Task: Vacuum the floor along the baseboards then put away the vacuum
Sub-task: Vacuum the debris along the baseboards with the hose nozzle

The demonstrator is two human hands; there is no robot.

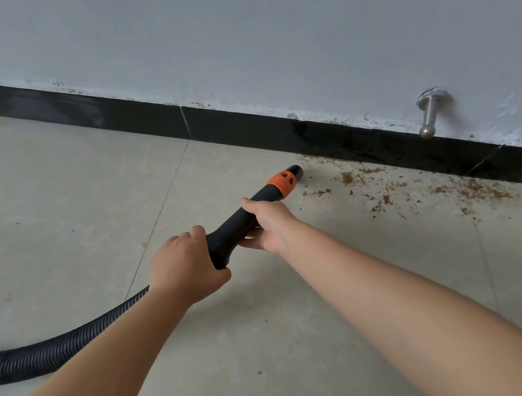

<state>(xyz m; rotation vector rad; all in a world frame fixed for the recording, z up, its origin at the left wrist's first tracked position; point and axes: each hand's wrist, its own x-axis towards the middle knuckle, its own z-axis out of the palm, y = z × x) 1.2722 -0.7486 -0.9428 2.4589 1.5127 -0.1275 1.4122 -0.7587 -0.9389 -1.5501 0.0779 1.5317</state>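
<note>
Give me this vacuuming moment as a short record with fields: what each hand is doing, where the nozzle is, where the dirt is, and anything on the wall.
left hand: left hand grips the rear end of the black plastic vacuum nozzle with orange collar, where the black ribbed hose joins
right hand: right hand holds the nozzle further forward, behind the collar
nozzle tip: near the black baseboard, at the left edge of the dirt
dirt: brown crumbly debris scattered on the beige tiled floor along the baseboard, to the right
wall: silver metal door stopper

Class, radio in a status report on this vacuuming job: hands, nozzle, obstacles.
Left hand and right hand grip vacuum nozzle. Tip near baseboard, at edge of brown debris. Metal door stopper ahead on wall.
</note>
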